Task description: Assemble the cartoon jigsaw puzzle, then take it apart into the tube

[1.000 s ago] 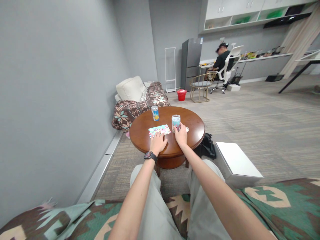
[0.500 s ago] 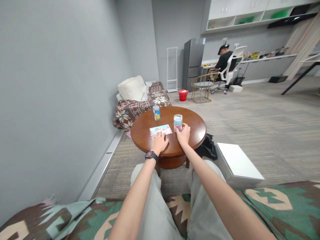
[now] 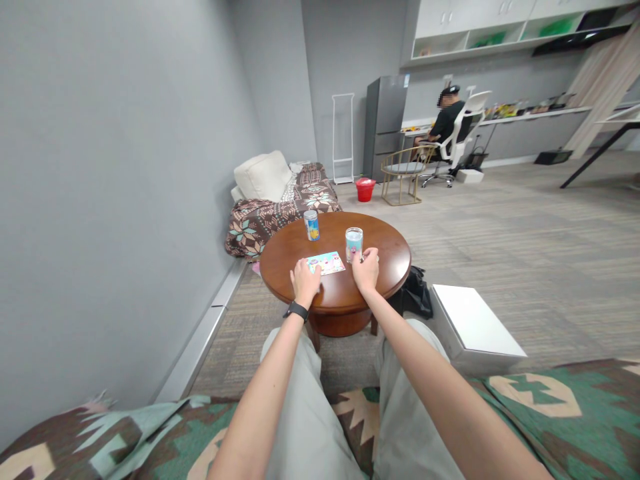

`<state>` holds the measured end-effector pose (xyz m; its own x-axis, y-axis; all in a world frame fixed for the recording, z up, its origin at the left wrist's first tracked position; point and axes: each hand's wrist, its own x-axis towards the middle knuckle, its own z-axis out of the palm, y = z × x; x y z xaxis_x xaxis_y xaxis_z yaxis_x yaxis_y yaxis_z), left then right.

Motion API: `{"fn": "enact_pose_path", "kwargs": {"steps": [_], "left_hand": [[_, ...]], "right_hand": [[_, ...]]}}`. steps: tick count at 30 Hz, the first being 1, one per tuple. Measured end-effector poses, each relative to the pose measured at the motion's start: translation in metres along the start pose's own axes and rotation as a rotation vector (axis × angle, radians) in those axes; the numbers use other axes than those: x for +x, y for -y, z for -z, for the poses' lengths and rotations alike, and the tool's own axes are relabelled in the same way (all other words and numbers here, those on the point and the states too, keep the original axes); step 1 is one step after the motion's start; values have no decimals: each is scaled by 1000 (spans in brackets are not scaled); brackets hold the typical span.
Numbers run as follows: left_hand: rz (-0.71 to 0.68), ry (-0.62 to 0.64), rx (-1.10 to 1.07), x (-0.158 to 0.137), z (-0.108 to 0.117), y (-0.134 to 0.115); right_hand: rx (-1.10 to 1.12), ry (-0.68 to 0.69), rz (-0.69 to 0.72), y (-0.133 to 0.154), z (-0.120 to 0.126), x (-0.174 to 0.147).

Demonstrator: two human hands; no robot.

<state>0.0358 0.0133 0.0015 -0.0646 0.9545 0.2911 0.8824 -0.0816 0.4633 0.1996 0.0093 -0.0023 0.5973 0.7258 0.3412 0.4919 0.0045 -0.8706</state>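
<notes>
A clear drinking glass [image 3: 354, 241] with a blue and pink printed pattern stands upright on the round brown table [image 3: 280, 267]. My right hand [image 3: 366, 269] is curled at its lower right side, the thumb across the front. Some of those fingertips are hard to make out. My left hand [image 3: 305, 280] rests at the left end of a colourful printed card [image 3: 330, 263], fingers stretched apart and thumb over the card. That end of the card is hidden beneath the hand. Farther back is a blue and yellow can [image 3: 313, 227] with a silvery top.
Behind the table is a cloth-covered sofa [image 3: 250, 223] with a cushion [image 3: 263, 176]. A white box [image 3: 477, 320] and a black bag [image 3: 417, 293] are at the right. A red bucket [image 3: 365, 191], a gold-framed chair [image 3: 403, 168] and a seated person [image 3: 447, 123] appear farther off.
My left hand has shifted left along the card, uncovering its middle. The card lies slightly nearer me. My right hand stays by the glass, its fingers a little farther to the right of it.
</notes>
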Motion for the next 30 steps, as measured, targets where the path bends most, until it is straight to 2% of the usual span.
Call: {"fn": "enact_pose_path", "kwargs": {"steps": [3, 7, 10, 13, 15, 19, 23, 30], "left_hand": [[-9, 138, -14, 8, -2, 7], [-154, 210, 89, 19, 5, 15], [-299, 274, 148, 27, 16, 28], [-429, 316, 83, 30, 20, 45], [-440, 276, -22, 29, 18, 54], [-365, 178, -131, 30, 10, 60], [-293, 228, -127, 34, 7, 58], [-335, 232, -298, 31, 13, 62]], "right_hand": [[-36, 171, 205, 5, 0, -7], [-147, 403, 615, 5, -5, -15], [-246, 522, 774, 2, -11, -17], [-347, 532, 765, -2, -18, -16], [-407, 553, 731, -4, -21, -14], [-470, 657, 710, -7, -25, -12], [-466, 661, 693, -6, -22, -13], [-434, 631, 692, 1, -15, -15]]}}
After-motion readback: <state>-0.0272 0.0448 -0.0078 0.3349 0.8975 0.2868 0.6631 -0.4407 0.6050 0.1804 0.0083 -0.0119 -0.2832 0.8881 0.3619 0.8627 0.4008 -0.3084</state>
